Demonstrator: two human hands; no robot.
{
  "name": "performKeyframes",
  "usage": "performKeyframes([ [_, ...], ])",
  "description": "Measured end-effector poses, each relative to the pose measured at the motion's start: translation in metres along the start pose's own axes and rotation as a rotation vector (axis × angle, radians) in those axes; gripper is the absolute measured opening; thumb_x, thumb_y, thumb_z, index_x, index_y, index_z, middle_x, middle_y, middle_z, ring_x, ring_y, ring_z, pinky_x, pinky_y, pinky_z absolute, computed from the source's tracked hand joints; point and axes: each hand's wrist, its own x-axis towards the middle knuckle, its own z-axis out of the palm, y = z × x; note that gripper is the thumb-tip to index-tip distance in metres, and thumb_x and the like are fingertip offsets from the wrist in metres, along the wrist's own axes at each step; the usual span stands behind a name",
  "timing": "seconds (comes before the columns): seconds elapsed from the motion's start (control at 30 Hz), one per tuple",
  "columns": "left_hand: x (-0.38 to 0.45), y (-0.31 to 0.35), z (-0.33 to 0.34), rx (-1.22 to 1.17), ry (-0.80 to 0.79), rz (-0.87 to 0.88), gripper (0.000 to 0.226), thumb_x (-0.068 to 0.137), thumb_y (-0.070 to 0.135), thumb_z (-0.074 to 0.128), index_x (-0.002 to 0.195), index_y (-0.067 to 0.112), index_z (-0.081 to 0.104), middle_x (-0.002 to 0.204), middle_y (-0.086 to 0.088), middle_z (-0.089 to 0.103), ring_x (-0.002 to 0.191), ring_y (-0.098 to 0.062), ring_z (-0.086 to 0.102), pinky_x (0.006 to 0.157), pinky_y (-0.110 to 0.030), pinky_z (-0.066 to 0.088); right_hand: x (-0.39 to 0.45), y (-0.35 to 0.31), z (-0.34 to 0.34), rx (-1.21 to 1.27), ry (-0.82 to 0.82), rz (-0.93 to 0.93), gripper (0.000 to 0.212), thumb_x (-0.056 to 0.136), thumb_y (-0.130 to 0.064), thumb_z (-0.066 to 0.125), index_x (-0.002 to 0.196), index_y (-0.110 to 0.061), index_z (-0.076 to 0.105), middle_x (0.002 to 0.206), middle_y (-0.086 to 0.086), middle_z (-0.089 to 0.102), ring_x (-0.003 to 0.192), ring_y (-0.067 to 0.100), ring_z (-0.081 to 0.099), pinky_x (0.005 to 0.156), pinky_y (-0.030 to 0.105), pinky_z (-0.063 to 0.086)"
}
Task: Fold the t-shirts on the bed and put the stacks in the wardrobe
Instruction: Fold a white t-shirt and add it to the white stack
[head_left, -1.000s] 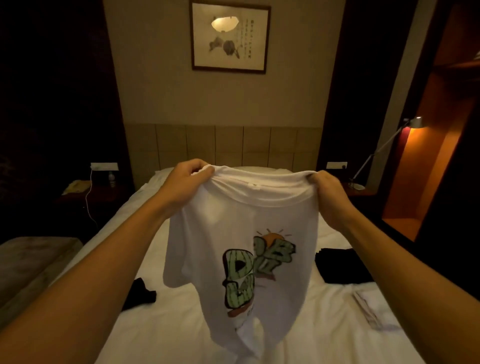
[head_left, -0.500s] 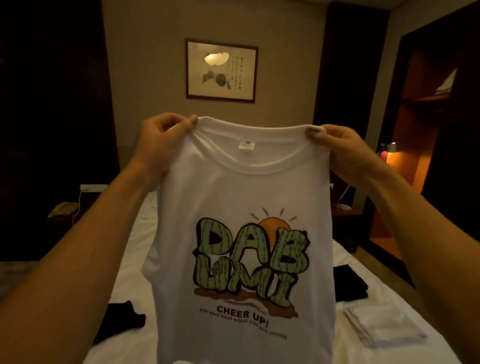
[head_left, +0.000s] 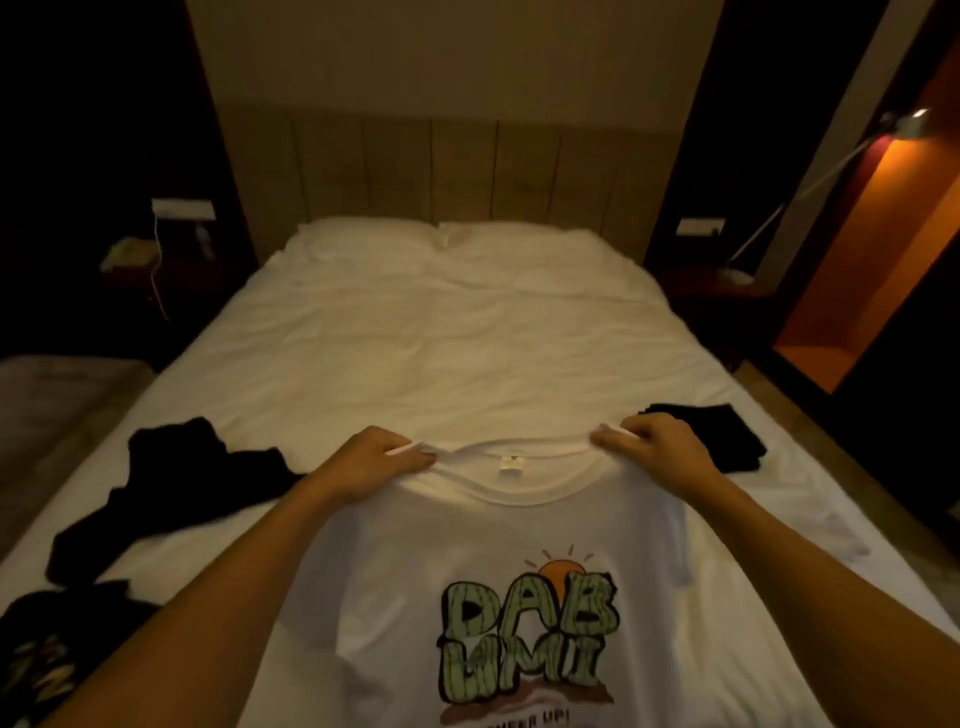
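Both hands are gripping the white t-shirt (head_left: 498, 561) at its shoulders: left hand (head_left: 371, 465) is pinching the left side of the collar, right hand (head_left: 657, 454) is clenching the right side. Shirt is lying print-side up over the near part of the bed (head_left: 441, 338), collar pointing toward the pillows (head_left: 441, 239). An unfolded black garment (head_left: 171, 488) is sprawling just beside the left forearm; a folded black stack (head_left: 711, 434) is sitting just beyond the right hand.
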Motion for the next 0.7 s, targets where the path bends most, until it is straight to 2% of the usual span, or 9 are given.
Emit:
performKeyframes([
  [0.13, 0.046, -0.044, 0.03, 0.018, 0.082, -0.075, 0.062, 0.084, 0.055, 0.07, 0.062, -0.002, 0.061, 0.06, -0.017, 0.058, 0.055, -0.022, 0.058, 0.056, -0.027, 0.035, 0.033, 0.043, 0.047, -0.094, -0.035, 0.086, 0.059, 0.085, -0.061, 0.062, 0.055, -0.021, 0.031, 0.05, -0.003, 0.026, 0.046, 0.014, 0.033, 0.054, 0.034, 0.02],
  [0.23, 0.092, -0.073, 0.044, 0.075, 0.134, -0.153, 0.065, 0.075, 0.071, 0.066, 0.043, 0.019, 0.043, 0.043, 0.006, 0.04, 0.046, -0.015, 0.047, 0.058, -0.029, 0.03, 0.073, 0.078, 0.081, -0.12, -0.095, 0.141, 0.06, 0.084, -0.063, 0.06, 0.054, -0.02, 0.032, 0.051, 0.0, 0.029, 0.047, 0.016, 0.035, 0.053, 0.034, 0.02],
  [0.27, 0.109, -0.082, 0.048, 0.093, 0.147, -0.188, 0.065, 0.071, 0.075, 0.061, 0.041, 0.02, 0.041, 0.041, 0.009, 0.039, 0.045, -0.015, 0.047, 0.057, -0.03, 0.031, 0.089, 0.089, 0.093, -0.135, -0.128, 0.157, 0.06, 0.085, -0.063, 0.06, 0.054, -0.02, 0.033, 0.052, 0.001, 0.031, 0.048, 0.016, 0.035, 0.053, 0.034, 0.021],
  [0.43, 0.193, -0.114, 0.064, 0.201, 0.108, -0.356, 0.067, 0.069, 0.079, 0.055, 0.05, 0.015, 0.059, 0.057, -0.002, 0.062, 0.063, -0.024, 0.065, 0.058, -0.029, 0.042, 0.162, 0.146, 0.144, -0.149, -0.252, 0.244, 0.06, 0.085, -0.067, 0.057, 0.055, -0.019, 0.035, 0.053, 0.002, 0.034, 0.048, 0.016, 0.037, 0.053, 0.032, 0.024],
  [0.57, 0.25, -0.142, 0.071, 0.267, 0.1, -0.413, 0.07, 0.071, 0.081, 0.053, 0.043, 0.016, 0.051, 0.048, 0.0, 0.052, 0.055, -0.022, 0.058, 0.053, -0.028, 0.037, 0.217, 0.175, 0.183, -0.133, -0.339, 0.289, 0.06, 0.087, -0.063, 0.057, 0.053, -0.019, 0.035, 0.052, 0.0, 0.031, 0.048, 0.017, 0.036, 0.054, 0.031, 0.024],
  [0.7, 0.291, -0.174, 0.079, 0.355, -0.006, -0.446, 0.071, 0.084, 0.071, 0.055, 0.055, 0.006, 0.062, 0.059, -0.01, 0.06, 0.063, -0.025, 0.061, 0.062, -0.033, 0.046, 0.254, 0.209, 0.22, -0.166, -0.486, 0.336, 0.061, 0.085, -0.068, 0.056, 0.053, -0.019, 0.039, 0.052, -0.001, 0.036, 0.047, 0.015, 0.037, 0.056, 0.029, 0.03],
])
